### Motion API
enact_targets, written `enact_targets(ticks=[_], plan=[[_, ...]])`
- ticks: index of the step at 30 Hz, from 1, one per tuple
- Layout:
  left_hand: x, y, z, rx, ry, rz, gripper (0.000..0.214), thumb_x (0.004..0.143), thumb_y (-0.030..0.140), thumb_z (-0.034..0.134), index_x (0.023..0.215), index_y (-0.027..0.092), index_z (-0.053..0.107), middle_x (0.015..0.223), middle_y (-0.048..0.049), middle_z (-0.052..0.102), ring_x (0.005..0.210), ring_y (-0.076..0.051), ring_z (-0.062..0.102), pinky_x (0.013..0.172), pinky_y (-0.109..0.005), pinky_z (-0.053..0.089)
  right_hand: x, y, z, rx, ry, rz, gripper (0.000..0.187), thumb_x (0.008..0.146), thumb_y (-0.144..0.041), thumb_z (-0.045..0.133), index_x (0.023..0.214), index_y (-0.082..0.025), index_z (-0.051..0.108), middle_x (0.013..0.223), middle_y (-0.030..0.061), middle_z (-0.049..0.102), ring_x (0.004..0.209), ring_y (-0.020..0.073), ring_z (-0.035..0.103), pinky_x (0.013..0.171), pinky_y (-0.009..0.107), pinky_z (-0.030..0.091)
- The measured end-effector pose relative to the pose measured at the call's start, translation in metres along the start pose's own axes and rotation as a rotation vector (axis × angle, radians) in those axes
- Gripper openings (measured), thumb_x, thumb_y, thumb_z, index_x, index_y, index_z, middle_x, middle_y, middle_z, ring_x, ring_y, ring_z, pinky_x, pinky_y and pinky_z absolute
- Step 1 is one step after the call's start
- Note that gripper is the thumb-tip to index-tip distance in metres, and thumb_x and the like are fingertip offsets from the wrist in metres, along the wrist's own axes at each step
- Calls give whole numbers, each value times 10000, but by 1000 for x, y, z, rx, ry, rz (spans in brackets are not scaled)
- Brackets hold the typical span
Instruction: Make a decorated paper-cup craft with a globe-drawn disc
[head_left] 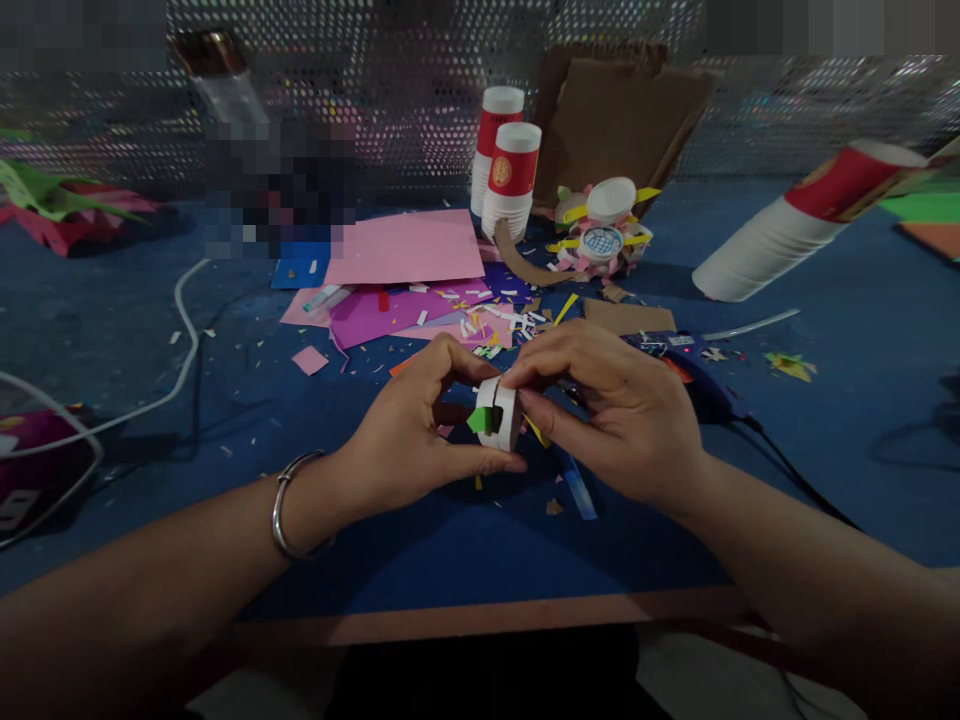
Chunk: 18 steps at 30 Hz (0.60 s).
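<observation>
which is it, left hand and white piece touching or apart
Touching: the head view shows the left hand, thumb against the bottom of the white piece.

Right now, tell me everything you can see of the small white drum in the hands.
The small white drum is short and round, and looks like paper or card. A seam runs around its side, with a dark cutout along it, and a green pointed tab sticks out leftward. It is held above the blue table, tipped on its side. The left hand grips it from above and below; fingertips of the right hand meet its upper right. Its inside cannot be made out.
</observation>
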<state>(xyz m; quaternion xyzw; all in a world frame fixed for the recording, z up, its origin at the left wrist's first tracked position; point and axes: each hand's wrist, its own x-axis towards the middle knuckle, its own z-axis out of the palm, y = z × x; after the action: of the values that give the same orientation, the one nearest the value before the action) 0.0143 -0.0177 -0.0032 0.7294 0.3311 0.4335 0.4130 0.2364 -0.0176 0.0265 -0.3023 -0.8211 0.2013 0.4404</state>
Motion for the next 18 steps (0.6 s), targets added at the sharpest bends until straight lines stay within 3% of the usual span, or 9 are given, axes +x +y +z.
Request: enact_targets(ticks=[6,14,18], plan=[[0,-2,0,-85,8,-42,680,656,347,1047,1125,233,568,1111,-41,672,1027,-205,747,766,-278,685,1,1,0,2,-11,22,142,991,-129,648,1004,-251,720,995,49,779,956,214,740,842,395,612],[3,10,-2,-218,-66,-174,599,679,234,1015,1069,233,561,1039,-13,710,878,-160,757,708,-256,683,2,2,-1,-13,-27,20,113,996,-139,648,1004,-228,717,963,48,773,925,204,727,825,372,597],[4,10,-3,-253,-34,-198,600,662,181,1009,1042,226,546,1038,-12,709,889,-155,764,694,-233,668,2,6,-2,-33,-26,30,113,1007,-150,640,1020,-230,719,960,41,771,920,203,724,806,363,594]])
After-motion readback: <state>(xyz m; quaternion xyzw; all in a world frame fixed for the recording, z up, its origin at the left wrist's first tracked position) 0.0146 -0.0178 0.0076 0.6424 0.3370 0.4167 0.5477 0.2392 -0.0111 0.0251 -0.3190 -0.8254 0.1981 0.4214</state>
